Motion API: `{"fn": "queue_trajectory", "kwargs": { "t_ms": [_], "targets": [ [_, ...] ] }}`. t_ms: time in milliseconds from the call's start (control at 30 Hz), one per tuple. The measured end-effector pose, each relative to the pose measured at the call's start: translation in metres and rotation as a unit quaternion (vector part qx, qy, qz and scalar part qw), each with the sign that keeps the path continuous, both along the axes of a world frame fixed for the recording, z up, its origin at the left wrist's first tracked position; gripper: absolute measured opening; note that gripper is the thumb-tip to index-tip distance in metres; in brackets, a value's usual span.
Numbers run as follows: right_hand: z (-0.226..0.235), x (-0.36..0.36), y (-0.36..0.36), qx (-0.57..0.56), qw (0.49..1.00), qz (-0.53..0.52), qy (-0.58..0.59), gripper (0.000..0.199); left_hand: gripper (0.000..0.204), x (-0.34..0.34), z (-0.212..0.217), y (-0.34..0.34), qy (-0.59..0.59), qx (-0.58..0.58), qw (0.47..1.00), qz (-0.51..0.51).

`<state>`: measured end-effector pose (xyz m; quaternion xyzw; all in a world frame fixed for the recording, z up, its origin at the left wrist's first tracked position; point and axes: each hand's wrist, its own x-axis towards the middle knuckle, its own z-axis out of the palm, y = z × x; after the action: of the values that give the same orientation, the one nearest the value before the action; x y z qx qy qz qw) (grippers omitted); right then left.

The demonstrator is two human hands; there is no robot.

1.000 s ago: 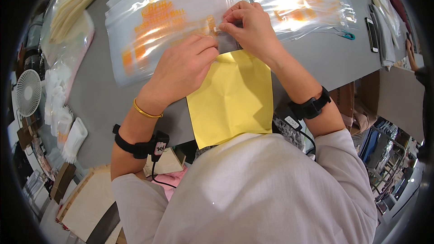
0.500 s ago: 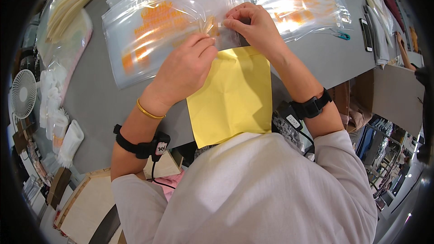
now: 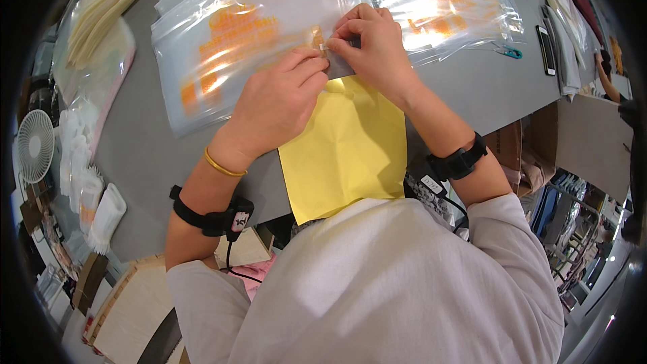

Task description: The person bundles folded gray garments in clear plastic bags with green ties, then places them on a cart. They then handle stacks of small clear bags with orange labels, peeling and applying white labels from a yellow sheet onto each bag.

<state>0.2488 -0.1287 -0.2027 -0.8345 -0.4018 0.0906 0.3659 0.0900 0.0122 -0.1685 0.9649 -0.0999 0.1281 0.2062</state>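
My left hand (image 3: pixel 283 98) rests over the near right corner of a stack of clear plastic bags (image 3: pixel 172 87) with orange print. Its fingers are bent and pressed together; what they grip is hidden. My right hand (image 3: pixel 377 50) is closed in a pinch just to the right, its fingertips a little apart from the left ones. Between them shows a small tan strip with a whitish spot (image 3: pixel 319 39), too small to name. Below both hands a creased yellow paper sheet (image 3: pixel 347 155) hangs over the table's front edge, against my shirt.
More clear printed bags (image 3: pixel 445 7) lie at the far right. A phone (image 3: pixel 545 50) and a teal safety pin (image 3: pixel 511 52) lie on the grey table (image 3: pixel 472 91). Rolled white items (image 3: pixel 108 212) and cream sheets (image 3: pixel 111 0) are at left, beside a white fan (image 3: pixel 36 146).
My right hand has shifted slightly left and down, its fingertips nearer the small tan strip, which now shows more clearly. My left hand has moved slightly right.
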Motion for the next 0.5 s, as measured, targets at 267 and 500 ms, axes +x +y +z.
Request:
{"fn": "queue_trajectory", "kwargs": {
  "t_ms": [267,500],
  "targets": [
    [0.016,-0.001,-0.001,-0.108,0.955,0.006,-0.277,0.024,0.019,0.006,0.000,-0.002,0.001,0.048,0.999,-0.008],
    [0.007,0.023,0.012,-0.028,0.977,-0.079,-0.194,0.030,0.015,0.001,0.006,0.001,0.032,-0.111,0.993,0.016]
  ]
}}
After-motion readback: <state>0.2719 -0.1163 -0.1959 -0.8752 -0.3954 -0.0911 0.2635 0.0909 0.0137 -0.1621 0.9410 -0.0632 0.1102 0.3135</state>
